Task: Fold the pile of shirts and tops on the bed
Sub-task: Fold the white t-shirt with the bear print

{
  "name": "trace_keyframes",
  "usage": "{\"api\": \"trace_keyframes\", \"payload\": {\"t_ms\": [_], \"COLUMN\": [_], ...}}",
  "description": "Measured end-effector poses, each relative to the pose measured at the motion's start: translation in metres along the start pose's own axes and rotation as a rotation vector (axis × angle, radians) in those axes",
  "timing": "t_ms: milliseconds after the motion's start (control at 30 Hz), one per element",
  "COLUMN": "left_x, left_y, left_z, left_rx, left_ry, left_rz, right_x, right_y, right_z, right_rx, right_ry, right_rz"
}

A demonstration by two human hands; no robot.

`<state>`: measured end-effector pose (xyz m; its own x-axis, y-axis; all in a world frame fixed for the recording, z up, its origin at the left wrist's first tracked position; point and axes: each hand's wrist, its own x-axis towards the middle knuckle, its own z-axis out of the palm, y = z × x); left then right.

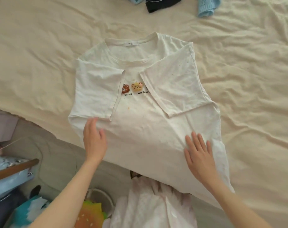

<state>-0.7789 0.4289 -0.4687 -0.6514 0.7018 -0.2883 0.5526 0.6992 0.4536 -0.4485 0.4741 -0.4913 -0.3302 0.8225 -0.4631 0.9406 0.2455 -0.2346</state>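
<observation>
A white T-shirt (140, 122) with small bear prints on the chest lies face up on the cream bed sheet (41, 55), collar toward the far side. Both sleeves and sides are folded in over the front, leaving the bears showing between them. Its hem hangs over the near edge of the bed. My left hand (94, 139) rests flat on the lower left of the shirt, fingers apart. My right hand (199, 153) presses flat on the lower right, fingers spread. Neither hand grips the cloth.
At the far edge lie a light blue top (136, 0), a black garment (163, 4) and a light blue knit (207, 6). Below the bed edge sit a pale pink garment (153, 204), a burger-shaped cushion (90, 214) and clutter at the left.
</observation>
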Motion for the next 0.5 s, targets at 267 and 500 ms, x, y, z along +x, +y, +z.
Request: {"api": "trace_keyframes", "payload": {"t_ms": [267, 500], "left_x": [0.016, 0.021], "left_y": [-0.082, -0.11], "left_z": [0.004, 0.01], "left_rx": [-0.497, -0.679], "left_ry": [0.002, 0.107], "left_rz": [-0.314, -0.413], "right_x": [-0.013, -0.021], "right_y": [-0.03, -0.011], "right_z": [0.03, 0.031], "right_rx": [0.033, 0.065], "right_ry": [0.138, 0.303], "right_rz": [0.138, 0.136]}}
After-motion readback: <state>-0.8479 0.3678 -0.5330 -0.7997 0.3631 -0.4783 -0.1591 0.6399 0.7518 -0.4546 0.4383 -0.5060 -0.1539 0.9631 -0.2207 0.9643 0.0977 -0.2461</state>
